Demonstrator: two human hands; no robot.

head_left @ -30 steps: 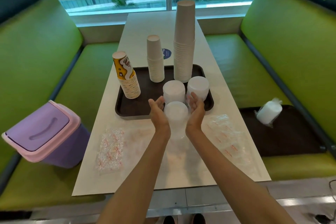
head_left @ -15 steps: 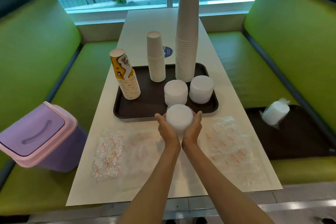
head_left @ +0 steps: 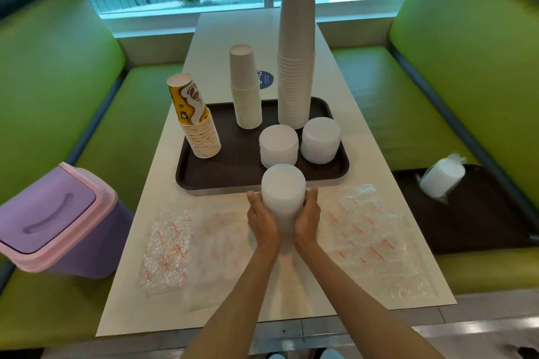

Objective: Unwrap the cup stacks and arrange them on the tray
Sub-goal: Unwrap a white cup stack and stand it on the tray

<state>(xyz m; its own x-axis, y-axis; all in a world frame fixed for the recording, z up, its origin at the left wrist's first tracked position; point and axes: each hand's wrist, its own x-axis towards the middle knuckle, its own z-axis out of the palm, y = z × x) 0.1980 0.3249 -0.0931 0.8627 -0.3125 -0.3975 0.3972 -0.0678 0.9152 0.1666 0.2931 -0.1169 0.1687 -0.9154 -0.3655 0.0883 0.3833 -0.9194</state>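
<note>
A white stack of cups (head_left: 282,192) stands between my palms just in front of the dark brown tray (head_left: 221,178). My left hand (head_left: 262,217) and my right hand (head_left: 307,217) hold it from either side. On the tray stand two short white stacks (head_left: 278,146) (head_left: 320,138), a tall white stack (head_left: 296,55), a medium white stack (head_left: 245,87) and a leaning yellow printed stack (head_left: 194,119). A wrapped white stack (head_left: 442,178) lies on a second dark tray (head_left: 472,221) on the right bench.
Empty clear wrappers lie on the white table to the left (head_left: 166,248) and right (head_left: 370,239) of my arms. A purple bin with a pink rim (head_left: 49,218) sits on the left green bench. Green seat backs flank the table.
Both hands drew the white stack back from over the tray's front edge toward me; it now sits lower, over the table in front of the tray.
</note>
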